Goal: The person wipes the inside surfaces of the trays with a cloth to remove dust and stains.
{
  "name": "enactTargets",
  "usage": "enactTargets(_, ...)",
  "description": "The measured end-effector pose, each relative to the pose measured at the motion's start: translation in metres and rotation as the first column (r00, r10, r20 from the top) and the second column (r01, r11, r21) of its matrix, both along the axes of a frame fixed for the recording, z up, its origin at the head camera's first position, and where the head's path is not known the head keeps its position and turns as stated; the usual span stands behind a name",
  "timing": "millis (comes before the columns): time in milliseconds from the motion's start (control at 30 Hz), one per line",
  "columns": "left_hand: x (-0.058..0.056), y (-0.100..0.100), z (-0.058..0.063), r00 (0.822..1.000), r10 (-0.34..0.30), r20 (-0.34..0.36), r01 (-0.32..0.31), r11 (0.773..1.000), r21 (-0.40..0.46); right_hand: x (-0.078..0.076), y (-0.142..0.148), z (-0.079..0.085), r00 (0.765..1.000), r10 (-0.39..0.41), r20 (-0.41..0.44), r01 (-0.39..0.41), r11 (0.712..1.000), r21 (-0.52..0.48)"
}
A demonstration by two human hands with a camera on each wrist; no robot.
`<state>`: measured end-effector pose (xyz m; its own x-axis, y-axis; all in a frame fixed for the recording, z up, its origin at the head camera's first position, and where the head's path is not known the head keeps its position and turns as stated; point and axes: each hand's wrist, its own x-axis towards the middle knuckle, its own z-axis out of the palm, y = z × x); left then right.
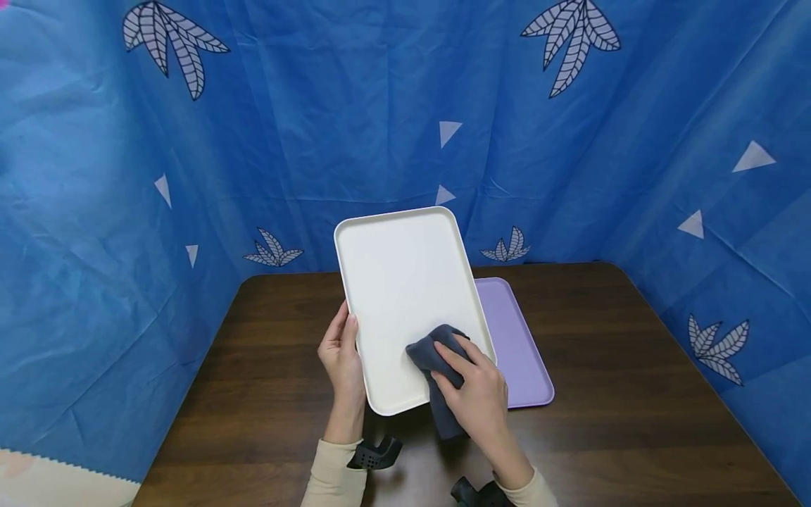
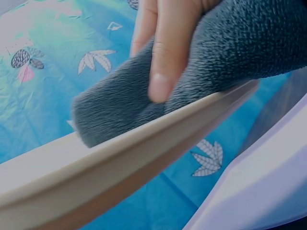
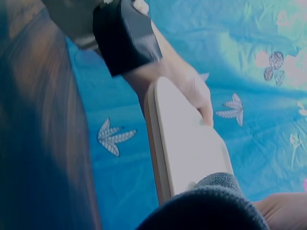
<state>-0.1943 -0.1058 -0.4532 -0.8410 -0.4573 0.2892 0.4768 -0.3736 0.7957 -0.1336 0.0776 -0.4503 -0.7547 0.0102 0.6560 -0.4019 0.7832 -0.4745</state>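
A white rectangular tray (image 1: 405, 282) with a low rim is held up, tilted, above the table. My left hand (image 1: 342, 355) grips its left edge, thumb on the rim and the other fingers partly hidden behind it. In my right hand (image 1: 478, 394) is a dark grey cloth (image 1: 437, 352), bunched under the fingers against the tray's lower right part, with a loose end hanging below the rim. The left wrist view shows the fluffy cloth (image 2: 115, 105) over the tray's edge (image 2: 120, 158). In the right wrist view, the left hand (image 3: 192, 91) holds the tray's far side.
A lilac tray (image 1: 522, 352) lies on the brown wooden table (image 1: 633, 394), partly covered from sight by the white one. Blue patterned fabric (image 1: 355, 105) hangs behind the table and along both sides. Each wrist carries a black camera mount (image 1: 375, 454).
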Motion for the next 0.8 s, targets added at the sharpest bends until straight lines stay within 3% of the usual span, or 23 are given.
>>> enactTargets(367, -0.001, -0.004, -0.001, 1.0, -0.002, -0.017, 0.002, 1.0, -0.015, -0.006, 0.018, -0.003, 0.987, -0.124, 0.107, 0.135, 0.985, -0.108)
enactTargets(800, 0.0, -0.005, -0.001, 1.0, -0.001, -0.029, 0.001, 1.0, -0.019, -0.001, 0.006, -0.002, 0.978, -0.156, 0.138, 0.173, 0.978, -0.119)
